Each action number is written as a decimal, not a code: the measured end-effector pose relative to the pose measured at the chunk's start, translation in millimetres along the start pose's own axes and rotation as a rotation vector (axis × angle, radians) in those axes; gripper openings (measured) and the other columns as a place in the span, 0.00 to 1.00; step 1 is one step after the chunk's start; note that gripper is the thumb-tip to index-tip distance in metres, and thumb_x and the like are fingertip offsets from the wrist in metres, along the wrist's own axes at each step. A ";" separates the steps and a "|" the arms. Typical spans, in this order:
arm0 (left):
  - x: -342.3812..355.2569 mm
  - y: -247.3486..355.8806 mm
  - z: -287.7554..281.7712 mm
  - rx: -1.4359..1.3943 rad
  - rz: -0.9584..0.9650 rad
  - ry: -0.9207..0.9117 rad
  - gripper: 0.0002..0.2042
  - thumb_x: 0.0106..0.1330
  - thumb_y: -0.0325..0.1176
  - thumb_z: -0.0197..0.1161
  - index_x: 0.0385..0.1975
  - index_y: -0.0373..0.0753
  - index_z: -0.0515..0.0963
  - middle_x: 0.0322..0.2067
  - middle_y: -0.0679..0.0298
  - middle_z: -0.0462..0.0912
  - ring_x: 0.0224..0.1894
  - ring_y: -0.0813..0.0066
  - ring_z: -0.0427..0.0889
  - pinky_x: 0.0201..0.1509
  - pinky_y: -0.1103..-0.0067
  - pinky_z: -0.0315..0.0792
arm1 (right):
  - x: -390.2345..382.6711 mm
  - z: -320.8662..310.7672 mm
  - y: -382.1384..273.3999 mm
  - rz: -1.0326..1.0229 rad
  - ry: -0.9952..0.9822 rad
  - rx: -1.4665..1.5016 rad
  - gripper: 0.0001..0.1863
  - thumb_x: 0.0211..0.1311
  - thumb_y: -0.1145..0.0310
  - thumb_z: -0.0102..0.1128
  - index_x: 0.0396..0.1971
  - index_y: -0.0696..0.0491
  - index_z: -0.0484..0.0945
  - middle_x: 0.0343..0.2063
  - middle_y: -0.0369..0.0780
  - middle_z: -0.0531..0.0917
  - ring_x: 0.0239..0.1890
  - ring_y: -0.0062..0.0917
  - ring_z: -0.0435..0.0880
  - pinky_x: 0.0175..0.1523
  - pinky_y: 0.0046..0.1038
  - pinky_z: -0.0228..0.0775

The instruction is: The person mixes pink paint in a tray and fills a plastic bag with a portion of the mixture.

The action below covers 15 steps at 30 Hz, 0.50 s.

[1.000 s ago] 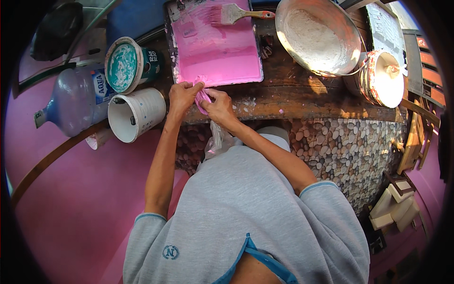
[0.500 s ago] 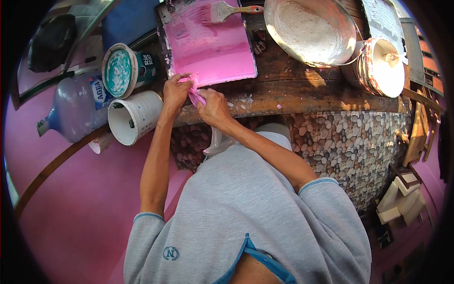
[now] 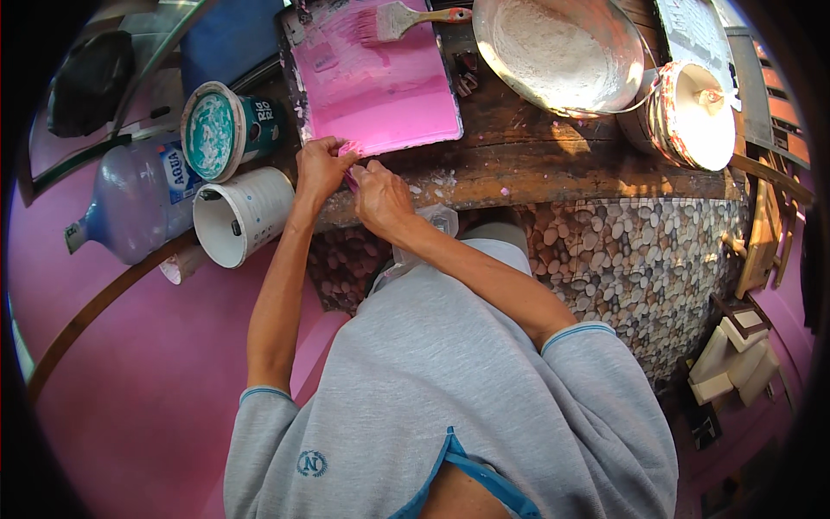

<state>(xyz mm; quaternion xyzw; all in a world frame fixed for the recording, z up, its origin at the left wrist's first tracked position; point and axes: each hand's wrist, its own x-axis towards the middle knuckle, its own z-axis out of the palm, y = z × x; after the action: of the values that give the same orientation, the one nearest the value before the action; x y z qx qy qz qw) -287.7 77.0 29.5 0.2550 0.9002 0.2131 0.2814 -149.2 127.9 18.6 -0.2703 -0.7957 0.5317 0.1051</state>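
Observation:
My left hand (image 3: 322, 169) grips a crumpled, pink, soft strip (image 3: 350, 149), perhaps plastic or cloth, at the near left corner of the paint tray (image 3: 370, 124). My right hand (image 3: 382, 197) is closed on the same strip just right of it, hiding much of it. The black-edged tray is coated in pink paint. A wooden-handled brush (image 3: 397, 22) with pink bristles lies across its far end. A clear plastic bag (image 3: 441, 221) hangs below my right hand, against the bench (image 3: 536, 169).
Left are a teal-white bucket (image 3: 210, 132), an empty-looking white bucket (image 3: 251, 212) and a large water bottle (image 3: 130, 203). Right are a metal basin (image 3: 553, 56) of pale powder, a paint-smeared bucket (image 3: 699, 117) and a grey tray (image 3: 696, 30). Wooden furniture (image 3: 756, 242) stands far right.
Both hands have shifted slightly left with the pink strip, which is now mostly hidden in my fingers. More of the plastic bag shows. The whole view has drifted a little.

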 end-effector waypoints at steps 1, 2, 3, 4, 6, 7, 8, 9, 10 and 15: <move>-0.6 2.8 -0.4 0.030 0.037 -0.002 0.12 0.50 0.33 0.67 0.31 0.31 0.81 0.23 0.54 0.82 0.25 0.72 0.82 0.31 0.77 0.74 | -0.1 0.0 0.0 0.001 0.000 0.000 0.10 0.48 0.76 0.51 0.32 0.60 0.73 0.29 0.52 0.74 0.32 0.49 0.76 0.37 0.46 0.69; -1.1 5.6 -1.0 0.030 0.038 -0.003 0.12 0.50 0.33 0.67 0.31 0.31 0.81 0.23 0.54 0.82 0.25 0.72 0.82 0.31 0.77 0.74 | 0.0 -0.4 -0.2 0.001 0.003 0.000 0.10 0.48 0.76 0.50 0.33 0.60 0.73 0.29 0.52 0.74 0.32 0.49 0.76 0.37 0.46 0.69; -1.6 8.2 -1.5 0.078 0.079 0.018 0.12 0.52 0.33 0.66 0.31 0.31 0.80 0.22 0.53 0.82 0.24 0.70 0.82 0.31 0.76 0.73 | 0.2 -1.0 -0.4 0.000 0.007 0.000 0.11 0.49 0.76 0.50 0.34 0.60 0.74 0.29 0.52 0.74 0.32 0.50 0.76 0.37 0.46 0.69; -1.7 9.5 -1.5 0.126 0.120 0.040 0.11 0.53 0.33 0.65 0.30 0.30 0.80 0.21 0.52 0.81 0.24 0.68 0.82 0.30 0.75 0.73 | 0.9 -1.9 -0.6 0.002 0.008 0.000 0.11 0.49 0.76 0.50 0.34 0.60 0.74 0.29 0.52 0.74 0.32 0.50 0.76 0.37 0.46 0.69; 0.0 8.9 -1.0 0.127 0.110 0.046 0.12 0.54 0.34 0.64 0.30 0.30 0.80 0.20 0.52 0.80 0.23 0.66 0.81 0.30 0.74 0.72 | 2.7 -4.3 -2.1 0.037 -0.082 -0.001 0.15 0.50 0.75 0.49 0.40 0.62 0.72 0.35 0.55 0.74 0.36 0.51 0.78 0.41 0.46 0.70; 0.7 8.9 -0.9 0.128 0.099 0.053 0.12 0.55 0.35 0.64 0.30 0.31 0.80 0.20 0.52 0.80 0.23 0.64 0.81 0.30 0.73 0.72 | 3.4 -5.5 -2.7 0.037 -0.081 0.000 0.15 0.50 0.75 0.49 0.40 0.62 0.72 0.35 0.55 0.74 0.36 0.51 0.78 0.41 0.46 0.70; 1.0 9.2 -0.6 0.128 0.100 0.051 0.12 0.55 0.35 0.64 0.30 0.31 0.80 0.20 0.52 0.80 0.23 0.64 0.81 0.30 0.73 0.72 | 4.2 -6.6 -2.9 0.042 -0.086 0.002 0.15 0.50 0.75 0.48 0.40 0.62 0.72 0.35 0.55 0.74 0.36 0.51 0.78 0.41 0.46 0.70; 1.0 9.7 -0.5 0.085 0.100 0.053 0.12 0.56 0.36 0.64 0.30 0.31 0.79 0.20 0.52 0.80 0.23 0.64 0.80 0.29 0.72 0.71 | 4.7 -7.4 -2.9 0.046 -0.092 0.003 0.16 0.50 0.75 0.48 0.40 0.62 0.72 0.36 0.56 0.74 0.37 0.52 0.78 0.42 0.46 0.70; 1.3 10.0 -0.2 0.042 0.099 0.055 0.12 0.56 0.36 0.63 0.30 0.31 0.79 0.19 0.53 0.80 0.22 0.64 0.80 0.29 0.72 0.71 | 5.0 -7.7 -2.9 0.048 -0.090 0.003 0.16 0.50 0.75 0.48 0.40 0.62 0.72 0.36 0.56 0.74 0.37 0.52 0.78 0.42 0.46 0.70; 3.5 -3.6 5.5 -0.036 0.137 0.074 0.12 0.58 0.36 0.63 0.30 0.31 0.78 0.20 0.52 0.80 0.23 0.65 0.81 0.30 0.73 0.71 | 4.8 -7.2 -3.4 0.042 -0.085 -0.001 0.16 0.51 0.74 0.47 0.42 0.62 0.72 0.38 0.57 0.74 0.37 0.52 0.78 0.43 0.46 0.70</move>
<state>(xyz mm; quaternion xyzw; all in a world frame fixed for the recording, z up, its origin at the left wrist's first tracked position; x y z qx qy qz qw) -288.0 77.6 22.1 0.3026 0.8864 0.2575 0.2375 -151.0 135.3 24.0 -0.2642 -0.7937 0.5446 0.0597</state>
